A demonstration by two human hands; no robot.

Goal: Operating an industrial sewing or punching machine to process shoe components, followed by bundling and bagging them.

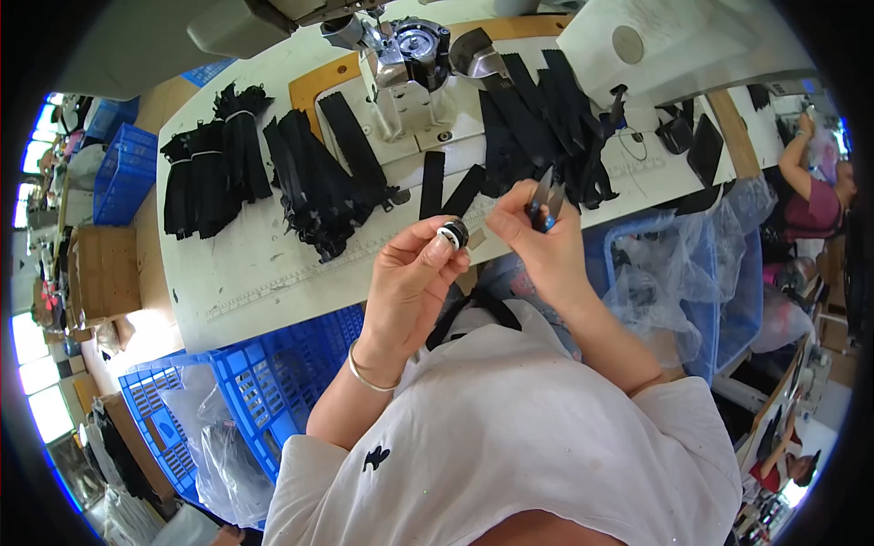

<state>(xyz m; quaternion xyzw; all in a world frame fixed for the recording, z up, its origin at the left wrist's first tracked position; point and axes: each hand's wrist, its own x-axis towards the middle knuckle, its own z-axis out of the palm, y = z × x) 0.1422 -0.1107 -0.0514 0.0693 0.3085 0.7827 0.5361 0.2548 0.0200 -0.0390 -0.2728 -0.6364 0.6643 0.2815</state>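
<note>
My left hand is raised over the table's front edge, its thumb and fingers pinching a small round bobbin in black and white. Whether a metal case surrounds it, I cannot make out. In my right hand, a little to the right of the bobbin, is a pair of thread snips with blue on the handles, blades pointing up and away. Just beyond both hands lie short black fabric strips. A heap of black zipper-like strips spreads at the right of the sewing machine.
Black strips lie in a pile left of the machine, beside tied bundles. Blue crates stand below the table at left and right, holding clear plastic bags. A black box-like object sits at far right. Other people work beyond.
</note>
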